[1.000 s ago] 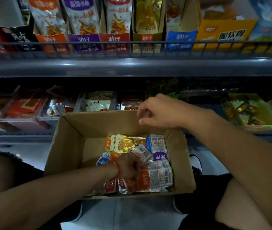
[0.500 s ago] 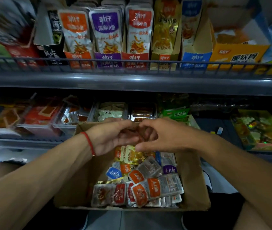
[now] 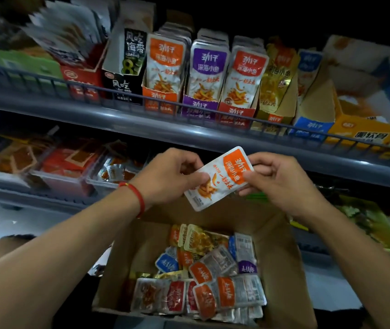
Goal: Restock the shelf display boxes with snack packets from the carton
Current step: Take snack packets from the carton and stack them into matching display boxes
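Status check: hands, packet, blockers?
Left hand and right hand both pinch orange packet, above carton. Orange display box unobstructed.

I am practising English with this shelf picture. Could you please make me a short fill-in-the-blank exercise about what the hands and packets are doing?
1. Both hands hold one packet whose top label is ____ in colour.
2. The left hand has a ____ band on its wrist.
3. The loose packets lie inside a cardboard ____.
4. The purple display box stands between two ____ boxes.

Missing words: orange; red; carton; orange
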Motion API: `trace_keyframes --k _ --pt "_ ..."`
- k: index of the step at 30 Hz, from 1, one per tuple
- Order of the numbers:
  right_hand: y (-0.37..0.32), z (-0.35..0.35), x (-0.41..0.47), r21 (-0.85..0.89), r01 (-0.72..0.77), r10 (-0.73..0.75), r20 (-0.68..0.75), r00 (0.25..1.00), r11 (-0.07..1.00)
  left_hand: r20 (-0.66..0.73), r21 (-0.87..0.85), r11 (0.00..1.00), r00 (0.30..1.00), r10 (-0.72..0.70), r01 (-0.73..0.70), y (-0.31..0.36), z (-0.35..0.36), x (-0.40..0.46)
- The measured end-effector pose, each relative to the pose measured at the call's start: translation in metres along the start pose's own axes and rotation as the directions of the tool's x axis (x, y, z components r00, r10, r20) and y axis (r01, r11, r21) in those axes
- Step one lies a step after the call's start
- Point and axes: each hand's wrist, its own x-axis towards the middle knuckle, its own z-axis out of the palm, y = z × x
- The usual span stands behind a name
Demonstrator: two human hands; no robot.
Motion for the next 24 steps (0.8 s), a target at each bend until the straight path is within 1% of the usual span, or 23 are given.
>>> trace_keyframes --k 2,3,5,6,7,9,12,13,18,22,24 --pt "-0.016 0.005 0.010 -0.047 0.060 -0.062 -0.053 0.997 0.997 -0.077 0.027 0.999 0.996 0.045 -0.043 -0.002 -0.012 0.003" --pt "-0.025 0.006 0.017 -0.098 0.102 -0.111 -0.082 0.990 0.990 -0.124 0.026 0.998 0.991 0.058 -0.055 -0.004 -0.018 0.005" --pt "-0.047 0.008 0.034 -0.247 0.182 -0.217 -0.122 0.969 0.952 -0.247 -0.014 0.997 0.967 0.065 -0.071 -0.008 -0.030 0.008" --pt "-0.059 0.010 0.044 -0.327 0.217 -0.271 -0.129 0.954 0.920 -0.311 -0.062 0.995 0.949 0.055 -0.078 -0.010 -0.037 0.010" --pt "-0.073 0.011 0.054 -0.406 0.256 -0.333 -0.130 0.934 0.877 -0.371 -0.111 0.990 0.928 0.041 -0.088 -0.013 -0.043 0.012" --pt "-0.103 0.012 0.072 -0.546 0.335 -0.469 -0.122 0.875 0.768 -0.471 -0.156 0.983 0.882 0.016 -0.101 -0.019 -0.055 0.015" --pt "-0.149 0.013 0.095 -0.710 0.362 -0.611 -0.119 0.783 0.604 -0.566 -0.219 0.971 0.823 -0.044 -0.098 -0.026 -0.069 0.015" --pt "-0.161 0.014 0.103 -0.747 0.354 -0.634 -0.116 0.764 0.563 -0.577 -0.237 0.967 0.814 -0.059 -0.099 -0.028 -0.073 0.015" --pt "-0.189 0.027 0.133 -0.840 0.345 -0.680 -0.039 0.732 0.419 -0.594 -0.301 0.947 0.799 -0.097 -0.109 -0.029 -0.079 0.015" --pt "-0.193 0.035 0.150 -0.887 0.331 -0.651 0.046 0.757 0.323 -0.583 -0.348 0.930 0.804 -0.117 -0.116 -0.028 -0.082 0.014" --pt "-0.190 0.039 0.157 -0.896 0.330 -0.625 0.080 0.777 0.296 -0.581 -0.362 0.925 0.804 -0.127 -0.116 -0.026 -0.083 0.013"
